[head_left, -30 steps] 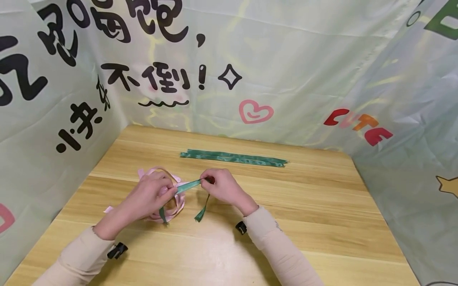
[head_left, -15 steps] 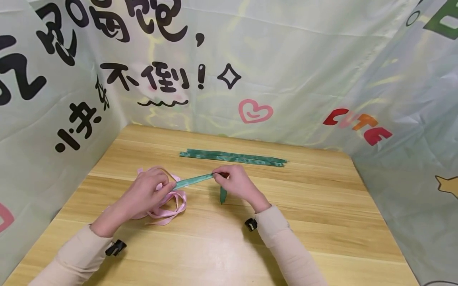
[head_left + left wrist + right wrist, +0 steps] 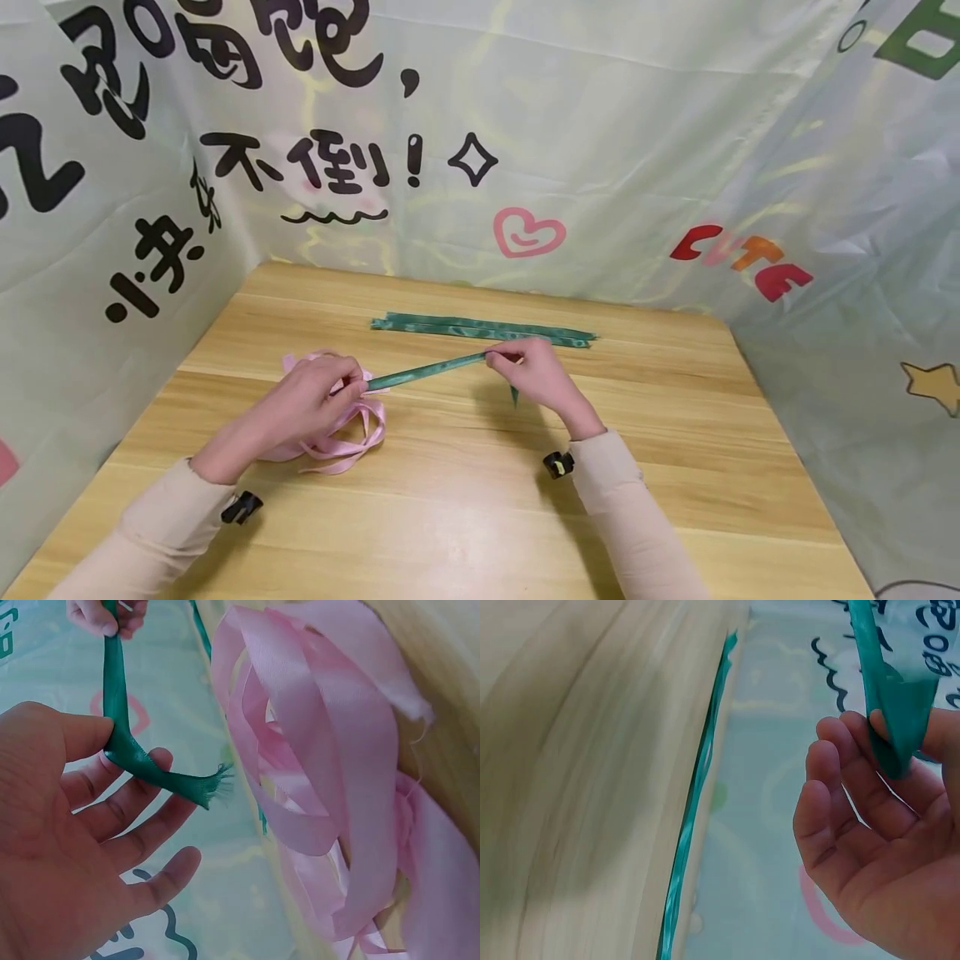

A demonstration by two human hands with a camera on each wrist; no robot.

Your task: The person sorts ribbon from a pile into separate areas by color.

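A green satin ribbon (image 3: 427, 371) is stretched between both hands above the table. My left hand (image 3: 315, 396) pinches one end between thumb and index finger; in the left wrist view its frayed tip (image 3: 202, 787) hangs past the other fingers. Pinching the ribbon's other end is my right hand (image 3: 536, 371), with a short tail dangling below it. The right wrist view shows the ribbon (image 3: 904, 712) folded over at the right thumb. A loose heap of pink ribbon (image 3: 348, 442) lies beneath and beside the left hand, partly hidden by it.
Two green ribbon strips (image 3: 457, 325) lie side by side near the back of the wooden table (image 3: 450, 517). Printed fabric walls (image 3: 600, 150) rise at the table's back and sides. A small black device (image 3: 557, 464) sits at the right cuff, another (image 3: 242, 507) at the left.
My right hand has moved right and slightly away, drawing out a longer span of green ribbon between the hands; its dangling tail has shortened. The left hand stays nearly in place.
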